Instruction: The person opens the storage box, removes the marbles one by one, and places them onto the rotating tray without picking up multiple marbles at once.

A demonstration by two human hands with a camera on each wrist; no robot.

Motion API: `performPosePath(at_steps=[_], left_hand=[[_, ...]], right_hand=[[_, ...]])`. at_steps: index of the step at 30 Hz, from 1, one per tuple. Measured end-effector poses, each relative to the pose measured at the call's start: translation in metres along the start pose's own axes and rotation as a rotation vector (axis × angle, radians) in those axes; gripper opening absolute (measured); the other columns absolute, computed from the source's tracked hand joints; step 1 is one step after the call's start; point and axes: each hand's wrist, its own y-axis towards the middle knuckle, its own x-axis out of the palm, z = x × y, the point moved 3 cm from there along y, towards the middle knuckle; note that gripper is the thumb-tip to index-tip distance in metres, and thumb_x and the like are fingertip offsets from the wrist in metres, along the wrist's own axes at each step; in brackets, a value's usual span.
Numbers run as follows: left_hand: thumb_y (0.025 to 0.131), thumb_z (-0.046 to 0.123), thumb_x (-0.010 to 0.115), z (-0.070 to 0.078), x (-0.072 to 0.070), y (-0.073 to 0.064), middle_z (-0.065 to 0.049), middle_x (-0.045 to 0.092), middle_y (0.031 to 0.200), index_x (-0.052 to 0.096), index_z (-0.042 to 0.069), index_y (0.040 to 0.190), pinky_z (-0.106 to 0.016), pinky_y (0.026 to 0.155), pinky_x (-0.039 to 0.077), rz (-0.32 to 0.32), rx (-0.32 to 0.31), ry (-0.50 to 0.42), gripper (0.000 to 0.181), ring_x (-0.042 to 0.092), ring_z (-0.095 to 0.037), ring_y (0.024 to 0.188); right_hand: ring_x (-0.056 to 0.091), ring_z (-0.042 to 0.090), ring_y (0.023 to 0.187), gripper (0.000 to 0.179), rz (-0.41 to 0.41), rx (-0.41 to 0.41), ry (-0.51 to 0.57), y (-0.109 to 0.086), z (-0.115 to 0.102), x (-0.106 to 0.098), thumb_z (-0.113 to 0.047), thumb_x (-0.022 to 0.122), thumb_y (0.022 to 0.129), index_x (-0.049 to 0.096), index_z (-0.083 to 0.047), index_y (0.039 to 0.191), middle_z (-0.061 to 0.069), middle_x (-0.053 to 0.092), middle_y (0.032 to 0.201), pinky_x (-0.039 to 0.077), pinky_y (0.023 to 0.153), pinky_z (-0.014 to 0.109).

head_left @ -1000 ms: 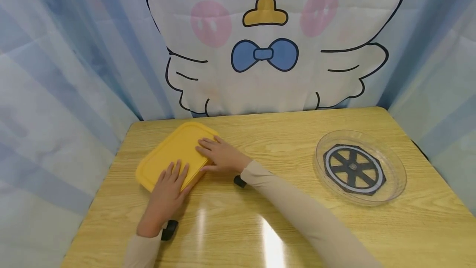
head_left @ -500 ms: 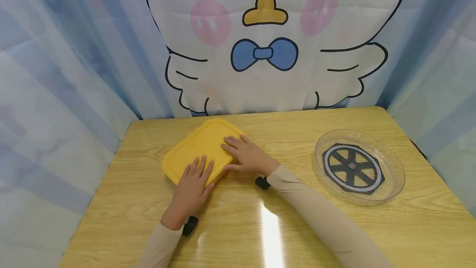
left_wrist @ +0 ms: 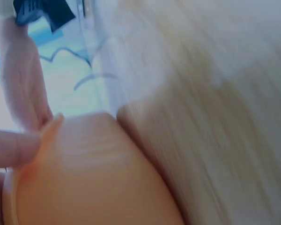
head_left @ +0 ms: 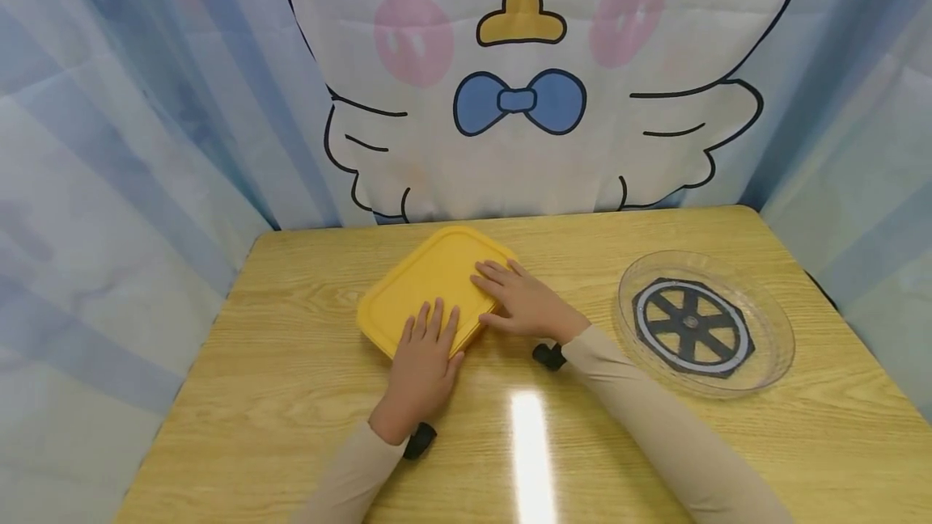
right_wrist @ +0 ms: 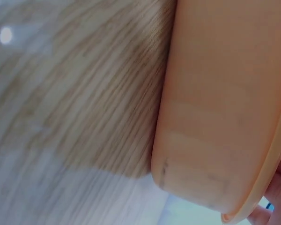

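A yellow lidded box (head_left: pixel 429 273) sits at an angle on the table, left of the middle. My left hand (head_left: pixel 422 370) rests with straight fingers on the near part of its lid, thumb along the near edge. Across the lid's right corner lie the fingers of my right hand (head_left: pixel 526 302), its thumb at the rim. In the left wrist view the box's side wall (left_wrist: pixel 98 173) looks orange, with a thumb at the rim. The right wrist view has the box wall (right_wrist: pixel 215 112) standing on the wood, fingers at its lip. The box's contents are hidden.
A clear round dish (head_left: pixel 775 346) stands on the right of the table, with a black, spoked wheel pattern (head_left: pixel 692 326) in it. Behind the wooden table (head_left: pixel 291 395) hangs a curtain (head_left: pixel 510 168) with a cartoon bird; its folds also flank both sides.
The box has slid to the right across the table, and both hands have travelled with it, still laid on the lid. The dish stays in place.
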Motion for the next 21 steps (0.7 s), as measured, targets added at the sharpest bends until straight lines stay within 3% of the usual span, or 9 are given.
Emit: performPosePath(at_steps=[8,12,17,21], left_hand=[[0.095,0.035,0.052,0.032,0.004,0.01,-0.019,0.026,0.153,0.033,0.009,0.147,-0.051,0.114,0.024,-0.014,-0.112,-0.01,0.062,0.022,-0.036,0.143],[0.095,0.036,0.052,0.044,0.005,0.013,-0.021,0.025,0.153,0.033,0.004,0.146,-0.053,0.114,0.024,0.005,-0.139,-0.056,0.063,0.021,-0.037,0.143],[0.095,0.035,0.052,0.05,-0.001,0.013,-0.026,0.023,0.152,0.03,-0.001,0.146,-0.052,0.113,0.024,0.021,-0.084,-0.168,0.066,0.021,-0.039,0.143],[0.096,0.037,0.05,0.038,-0.007,0.013,-0.026,0.02,0.153,0.027,-0.003,0.146,-0.051,0.114,0.023,0.002,-0.007,-0.192,0.068,0.019,-0.039,0.143]], right_hand=[[0.026,0.031,0.143,0.062,0.059,0.091,-0.01,-0.01,0.002,-0.002,-0.042,0.048,0.096,0.036,-0.006,0.145,0.015,0.031,0.152,0.015,0.117,0.052],[0.026,0.032,0.143,0.061,0.093,0.127,-0.006,-0.013,0.001,0.0,-0.041,0.046,0.096,0.038,-0.005,0.144,0.016,0.031,0.152,0.015,0.117,0.053],[0.026,0.032,0.142,0.059,0.111,0.149,0.005,-0.017,0.004,0.001,-0.039,0.046,0.096,0.038,-0.005,0.144,0.016,0.031,0.152,0.015,0.117,0.053],[0.027,0.033,0.142,0.058,0.112,0.122,0.005,-0.021,0.013,-0.001,-0.036,0.048,0.096,0.039,-0.005,0.143,0.017,0.033,0.151,0.016,0.116,0.054]])
